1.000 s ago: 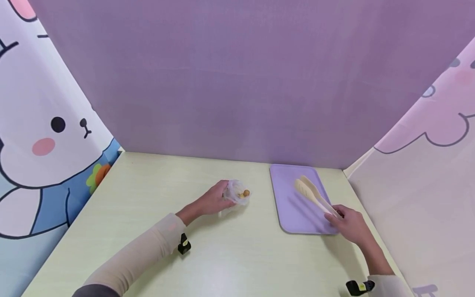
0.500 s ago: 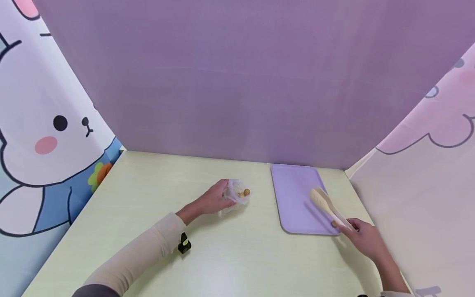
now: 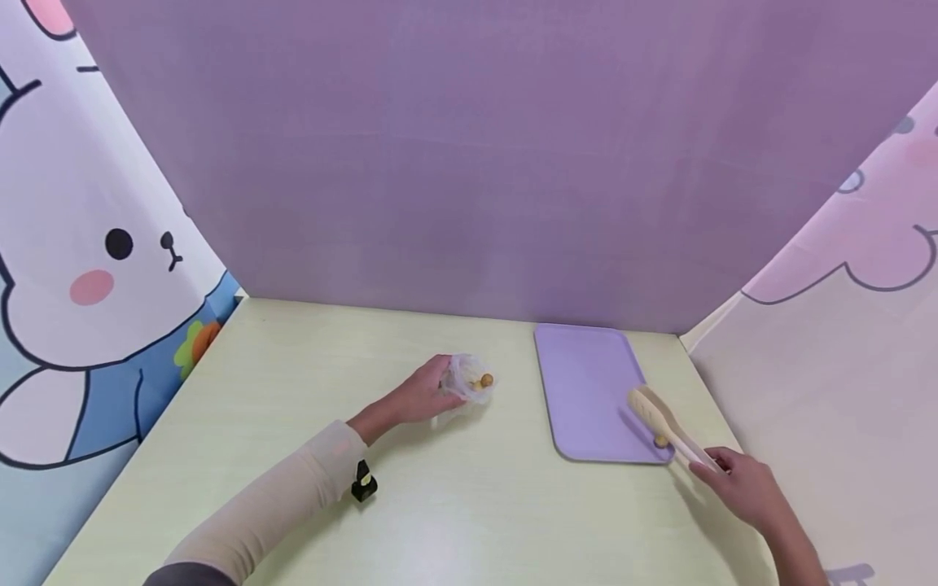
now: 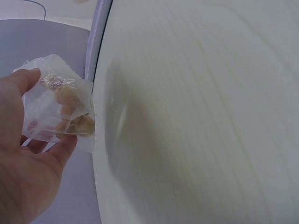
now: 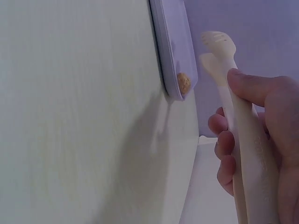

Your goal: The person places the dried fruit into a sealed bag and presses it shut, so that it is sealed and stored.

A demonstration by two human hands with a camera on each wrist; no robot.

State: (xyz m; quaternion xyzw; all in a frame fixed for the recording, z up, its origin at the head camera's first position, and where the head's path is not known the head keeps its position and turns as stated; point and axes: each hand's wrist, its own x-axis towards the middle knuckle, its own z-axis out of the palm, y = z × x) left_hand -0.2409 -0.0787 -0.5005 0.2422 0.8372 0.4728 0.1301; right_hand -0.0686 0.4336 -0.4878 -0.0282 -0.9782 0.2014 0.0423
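Observation:
My left hand (image 3: 421,395) grips a clear plastic bag (image 3: 458,376) just above the table, left of the tray. Several light-brown walnuts (image 4: 67,96) show through the plastic in the left wrist view. At the right, my right hand (image 3: 749,488) holds a pair of cream tongs (image 5: 254,154), fingers wrapped round one arm and thumb on the other. Their slotted heads point over the lilac tray (image 3: 586,391), slightly apart with nothing between them. One walnut (image 5: 183,83) lies in the tray's near right corner, beneath the tongs in the head view.
The pale wooden table (image 3: 454,505) runs back to a purple wall panel (image 3: 469,163). Cartoon-printed panels close off the left (image 3: 88,342) and right (image 3: 843,350) sides, the right one close beside my right hand.
My right hand has drawn the tongs toward me and to the right, lower over the tray. The walnut in the tray corner has come into view. My left hand and the bag stay put.

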